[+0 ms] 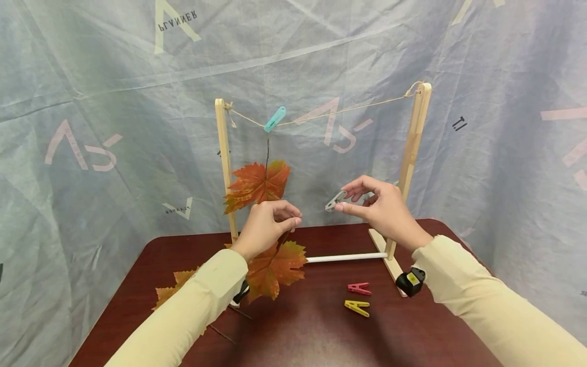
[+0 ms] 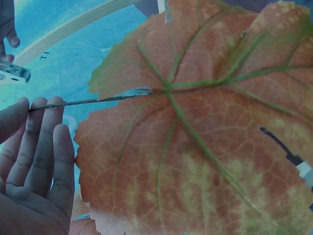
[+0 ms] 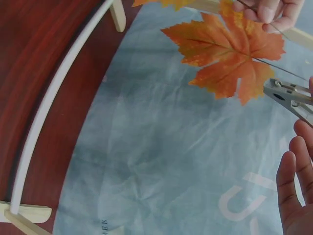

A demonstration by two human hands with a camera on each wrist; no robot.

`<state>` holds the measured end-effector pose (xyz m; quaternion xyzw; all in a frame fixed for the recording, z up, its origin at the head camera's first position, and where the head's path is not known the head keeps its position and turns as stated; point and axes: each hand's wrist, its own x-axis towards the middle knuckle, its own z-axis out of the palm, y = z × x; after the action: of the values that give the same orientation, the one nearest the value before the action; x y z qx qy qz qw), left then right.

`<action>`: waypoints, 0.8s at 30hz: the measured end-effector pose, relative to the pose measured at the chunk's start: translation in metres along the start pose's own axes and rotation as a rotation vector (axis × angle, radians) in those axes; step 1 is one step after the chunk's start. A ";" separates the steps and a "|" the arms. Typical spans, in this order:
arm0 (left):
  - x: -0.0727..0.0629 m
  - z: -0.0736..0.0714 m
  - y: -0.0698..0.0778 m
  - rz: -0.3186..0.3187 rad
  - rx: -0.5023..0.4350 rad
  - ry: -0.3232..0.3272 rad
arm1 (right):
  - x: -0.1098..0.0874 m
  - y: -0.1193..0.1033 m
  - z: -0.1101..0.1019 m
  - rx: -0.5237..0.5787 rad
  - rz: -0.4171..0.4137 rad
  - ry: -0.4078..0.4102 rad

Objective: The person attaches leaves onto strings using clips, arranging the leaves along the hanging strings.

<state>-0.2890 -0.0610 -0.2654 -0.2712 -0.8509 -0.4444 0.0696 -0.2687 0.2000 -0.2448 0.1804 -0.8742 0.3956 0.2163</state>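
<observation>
Wrinkled grey cloth [image 1: 137,214] printed with pale letters hangs behind and around a dark red-brown surface [image 1: 302,331]. On it stands a wooden frame, its left post [image 1: 224,163] and right post [image 1: 415,137] joined near the base by a white rod [image 1: 346,258] and near the top by a sagging length of twine [image 1: 348,109]. A turquoise clip [image 1: 275,119] sits on the twine, with an orange leaf [image 1: 261,183] hanging beneath it by its stem.

In front of the frame, the left hand [image 1: 270,224] pinches the thin stem [image 2: 88,102] of another leaf, the held leaf [image 1: 275,267], close to its end, between thumb and fingertips. The blade lies beyond the fingers, below the hand in the head view and clear of the surface. The other fingers of that hand are extended, as the left wrist view shows.

Facing it, the right hand [image 1: 378,204] pinches a grey clip [image 1: 336,201] between thumb and fingers, its nose pointing towards the left hand, with a gap between the clip and that hand.

Below the right hand, a red clip [image 1: 359,289] and a yellow clip [image 1: 357,308] lie near each other on the surface. At left, a yellowish leaf [image 1: 176,288] shows partly behind the left sleeve [image 1: 197,306].
</observation>
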 end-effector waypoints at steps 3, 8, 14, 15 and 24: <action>0.004 0.001 0.002 0.000 -0.007 0.040 | 0.006 -0.002 -0.002 -0.006 -0.017 0.028; 0.009 0.003 0.005 0.005 -0.033 0.126 | 0.014 -0.006 -0.004 -0.014 -0.045 0.089; 0.017 0.004 0.009 0.022 -0.088 0.221 | 0.024 -0.014 -0.009 0.000 -0.056 0.114; 0.019 0.004 0.009 0.019 -0.101 0.233 | 0.026 -0.015 -0.010 0.004 -0.057 0.117; 0.033 0.004 0.017 0.003 -0.176 0.272 | 0.043 -0.027 -0.018 0.037 -0.057 0.155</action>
<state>-0.3075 -0.0363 -0.2436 -0.2149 -0.7909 -0.5500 0.1609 -0.2879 0.1910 -0.1949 0.1779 -0.8419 0.4181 0.2910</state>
